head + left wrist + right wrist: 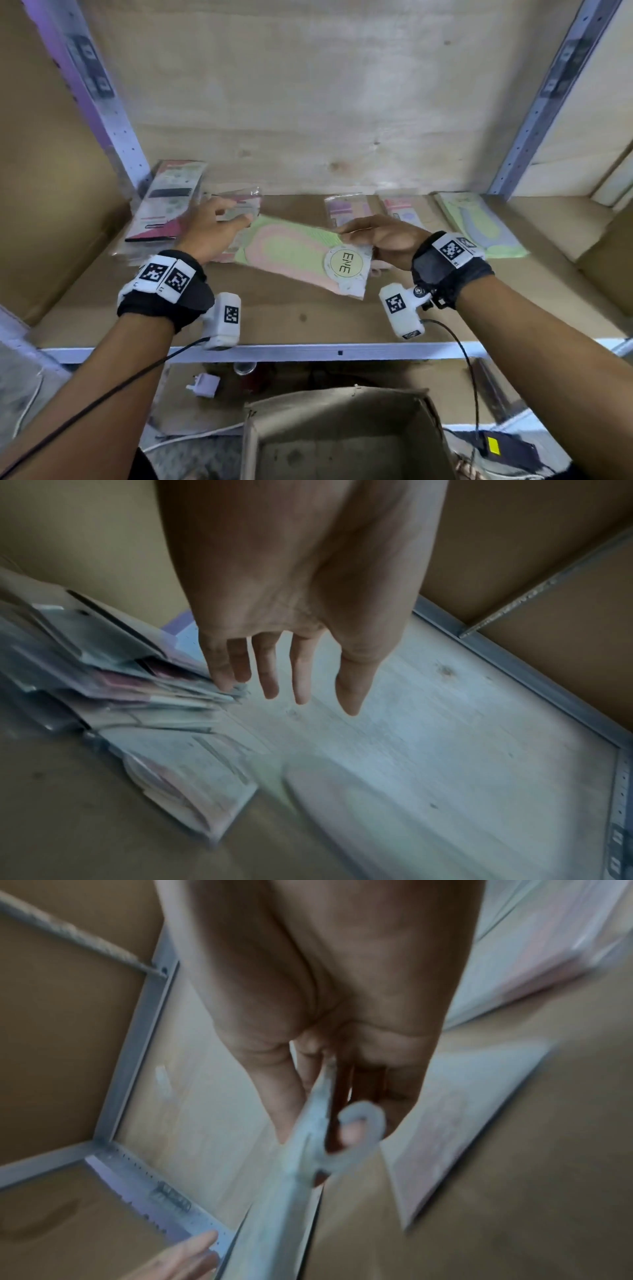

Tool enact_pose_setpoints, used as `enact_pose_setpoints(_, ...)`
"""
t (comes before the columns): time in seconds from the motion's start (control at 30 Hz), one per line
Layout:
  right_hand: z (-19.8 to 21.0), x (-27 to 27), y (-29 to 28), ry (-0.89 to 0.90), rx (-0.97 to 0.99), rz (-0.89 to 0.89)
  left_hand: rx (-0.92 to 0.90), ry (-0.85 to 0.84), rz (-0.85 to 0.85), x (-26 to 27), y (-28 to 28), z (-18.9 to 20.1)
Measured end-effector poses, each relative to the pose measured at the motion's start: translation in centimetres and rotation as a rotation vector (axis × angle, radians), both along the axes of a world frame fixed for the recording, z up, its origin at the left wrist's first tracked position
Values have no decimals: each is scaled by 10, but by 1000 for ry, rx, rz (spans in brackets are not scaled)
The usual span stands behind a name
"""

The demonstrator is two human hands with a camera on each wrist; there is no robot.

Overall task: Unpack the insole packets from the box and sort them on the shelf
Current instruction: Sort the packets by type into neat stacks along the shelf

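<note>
My right hand point(373, 236) pinches the near end of a green and pink insole packet point(294, 253) with a round "ENE" label, and holds it slanted just above the shelf board point(308, 322). In the right wrist view the thumb and fingers point(284, 1096) clamp the packet's edge point(274, 1218) by its white hang loop. My left hand point(222, 222) hovers with straight fingers point(270, 674) beside the left pile of packets point(137, 685), holding nothing; its little finger is at the pile's edge. The cardboard box point(342, 435) stands below the shelf, open.
Sorted packets lie along the back of the shelf: a dark pile point(164, 202) at the left, two pinkish packets point(346, 209) in the middle and a green one point(479, 222) at the right. Cardboard walls flank the bay. Cables and a plug point(205, 385) lie below.
</note>
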State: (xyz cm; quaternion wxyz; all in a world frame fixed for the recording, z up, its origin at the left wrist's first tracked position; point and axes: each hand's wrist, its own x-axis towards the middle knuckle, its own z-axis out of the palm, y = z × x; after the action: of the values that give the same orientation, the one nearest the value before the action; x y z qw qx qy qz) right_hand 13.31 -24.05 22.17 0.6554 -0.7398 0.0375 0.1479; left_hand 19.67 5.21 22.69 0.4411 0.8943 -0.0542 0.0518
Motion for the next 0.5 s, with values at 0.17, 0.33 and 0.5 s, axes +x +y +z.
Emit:
enact_pose_setpoints(0.17,-5,-21,-41,-59,-9,-38,-89,278,-234,-7,-37,-16)
enact_pose_setpoints(0.33,-8,-19,-62,-51,124,-218,-454,385,-200,-5,-64,-22)
enact_pose_setpoints(0.5,-8,-20,-78,-12,338,-301,-673,432,-160,1,-87,-30)
